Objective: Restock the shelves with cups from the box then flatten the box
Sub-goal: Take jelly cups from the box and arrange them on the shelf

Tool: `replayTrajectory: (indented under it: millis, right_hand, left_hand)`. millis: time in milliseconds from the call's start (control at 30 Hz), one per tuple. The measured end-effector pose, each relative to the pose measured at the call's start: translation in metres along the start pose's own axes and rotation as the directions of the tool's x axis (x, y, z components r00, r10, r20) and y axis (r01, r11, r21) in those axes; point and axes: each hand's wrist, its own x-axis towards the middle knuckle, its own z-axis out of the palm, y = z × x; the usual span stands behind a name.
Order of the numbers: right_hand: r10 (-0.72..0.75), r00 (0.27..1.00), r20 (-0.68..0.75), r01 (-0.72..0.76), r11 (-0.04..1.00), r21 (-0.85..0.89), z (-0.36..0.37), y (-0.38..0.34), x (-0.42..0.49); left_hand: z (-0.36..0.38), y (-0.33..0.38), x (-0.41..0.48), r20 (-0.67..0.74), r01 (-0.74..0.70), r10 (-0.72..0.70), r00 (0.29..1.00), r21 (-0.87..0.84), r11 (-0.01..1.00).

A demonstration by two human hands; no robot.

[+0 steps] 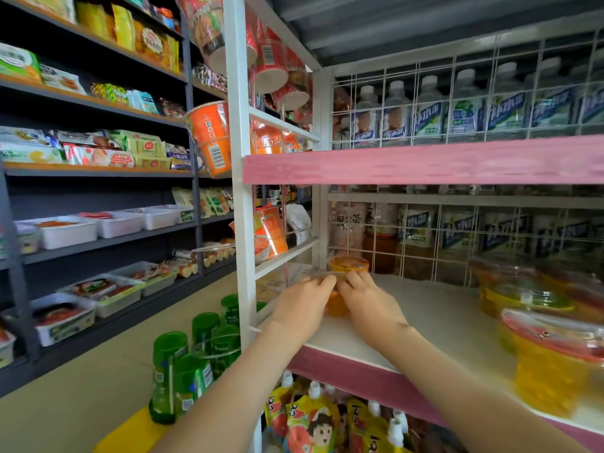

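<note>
Both my hands reach onto the white shelf board [434, 322] with the pink front edge. My left hand [304, 305] and my right hand [369, 305] hold a clear cup of orange jelly [336, 305] between them, fingers curled round its rim. A second orange cup [348, 264] stands just behind it at the shelf's back left corner. Several more fruit cups [552, 348] stand at the right end of the same shelf, blurred. The box is out of view.
A white upright post [243, 256] stands just left of my hands. A wire grid [457, 243] backs the shelf, with bottles behind it. Green bottles [196, 361] hang lower left, drink pouches [313, 420] fill the shelf below, and noodle cups [212, 138] hang above.
</note>
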Motion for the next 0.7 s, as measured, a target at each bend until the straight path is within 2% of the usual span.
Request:
replayTrajectory:
  millis: [133, 233, 367, 500, 600, 700]
  right_hand:
    - [0.019, 0.999, 0.034, -0.02, 0.999, 0.037, 0.003, 0.001, 0.006]
    - [0.048, 0.998, 0.037, -0.05, 0.997, 0.058, 0.007, 0.004, 0.009]
    - [0.033, 0.999, 0.035, -0.035, 0.998, 0.045, 0.01, 0.008, 0.011]
    - [0.044, 0.997, 0.062, -0.051, 0.992, 0.115, 0.008, 0.012, 0.016]
    - [0.05, 0.998, 0.048, -0.058, 0.983, 0.175, 0.002, 0.007, 0.01]
    - [0.002, 0.998, -0.066, 0.015, 0.965, 0.26, -0.008, -0.011, -0.007]
  left_hand:
    - [0.003, 0.008, 0.007, -0.016, 0.047, -0.045, 0.999, 0.105, 0.993]
    - [0.002, 0.012, 0.01, -0.012, 0.07, -0.069, 0.998, 0.116, 0.991]
    - [0.001, 0.011, 0.009, 0.042, 0.061, -0.06, 0.997, -0.016, 0.998]
    - [0.001, 0.004, 0.006, 0.081, 0.071, -0.056, 0.995, -0.19, 0.979]
    - [-0.007, 0.005, -0.002, 0.067, 0.068, -0.055, 0.996, -0.206, 0.976]
    - [-0.022, 0.007, -0.023, 0.02, 0.096, -0.094, 0.995, -0.203, 0.975]
